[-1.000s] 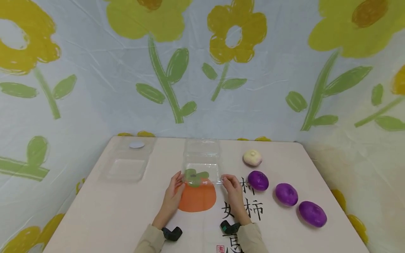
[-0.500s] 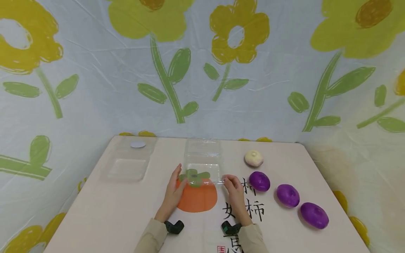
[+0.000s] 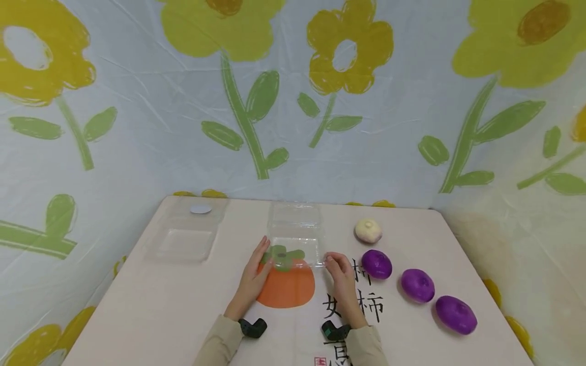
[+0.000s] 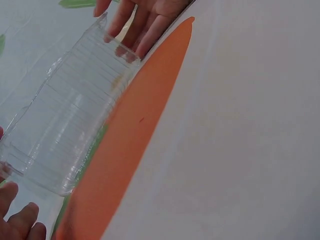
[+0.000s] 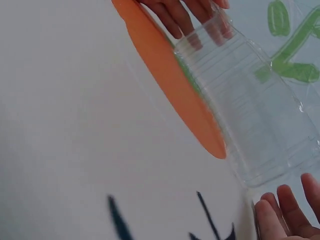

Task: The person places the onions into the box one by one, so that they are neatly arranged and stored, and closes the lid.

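Clear container, right hand pinching its edge, left hand straight-fingered alongside, purple bulbs only in head view

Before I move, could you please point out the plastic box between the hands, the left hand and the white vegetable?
Plastic box (image 3: 296,249), head view: middle of its near half.
Left hand (image 3: 251,277), head view: back of the hand.
White vegetable (image 3: 368,232), head view: its round body.

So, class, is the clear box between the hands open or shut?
Open: the head view shows its lid laid back behind the base, not over it.
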Action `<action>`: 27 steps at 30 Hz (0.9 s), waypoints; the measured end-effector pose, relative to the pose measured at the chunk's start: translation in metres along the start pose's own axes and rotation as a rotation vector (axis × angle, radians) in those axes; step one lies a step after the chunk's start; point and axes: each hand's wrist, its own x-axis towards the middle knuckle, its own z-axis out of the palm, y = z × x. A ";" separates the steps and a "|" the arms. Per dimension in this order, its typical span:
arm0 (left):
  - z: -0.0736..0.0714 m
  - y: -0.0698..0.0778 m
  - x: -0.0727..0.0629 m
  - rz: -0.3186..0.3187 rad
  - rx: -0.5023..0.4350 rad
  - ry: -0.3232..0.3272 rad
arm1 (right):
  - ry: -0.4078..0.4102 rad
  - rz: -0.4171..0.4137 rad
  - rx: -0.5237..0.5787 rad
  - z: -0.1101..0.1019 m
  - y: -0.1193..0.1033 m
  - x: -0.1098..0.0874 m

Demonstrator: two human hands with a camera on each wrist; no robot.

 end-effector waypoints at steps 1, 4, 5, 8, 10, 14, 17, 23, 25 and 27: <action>0.000 0.000 0.000 -0.001 -0.009 0.005 | 0.006 -0.007 0.008 -0.001 -0.003 0.000; 0.001 0.001 0.000 -0.001 -0.018 0.008 | 0.037 -0.055 -0.017 -0.005 -0.012 0.002; 0.001 0.001 0.000 -0.004 -0.016 0.008 | 0.045 -0.073 -0.031 -0.006 -0.017 0.002; 0.000 0.002 -0.001 -0.019 0.006 -0.002 | 0.075 -0.130 -0.096 -0.012 -0.028 0.004; 0.000 0.003 -0.001 -0.030 0.013 -0.010 | 0.086 -0.161 -0.109 -0.017 -0.037 0.005; -0.001 0.002 -0.001 -0.033 0.013 -0.017 | 0.115 -0.204 -0.103 -0.031 -0.053 0.007; -0.001 0.001 -0.001 -0.023 0.010 -0.016 | 0.145 -0.246 -0.101 -0.042 -0.063 0.008; 0.000 0.000 -0.001 -0.018 -0.008 -0.002 | 0.270 -0.349 -0.154 -0.066 -0.068 0.015; 0.000 0.000 -0.001 -0.020 -0.004 -0.003 | 0.320 -0.353 -0.158 -0.073 -0.065 0.018; 0.000 0.000 -0.001 -0.026 0.004 -0.002 | 0.357 -0.342 -0.159 -0.078 -0.062 0.020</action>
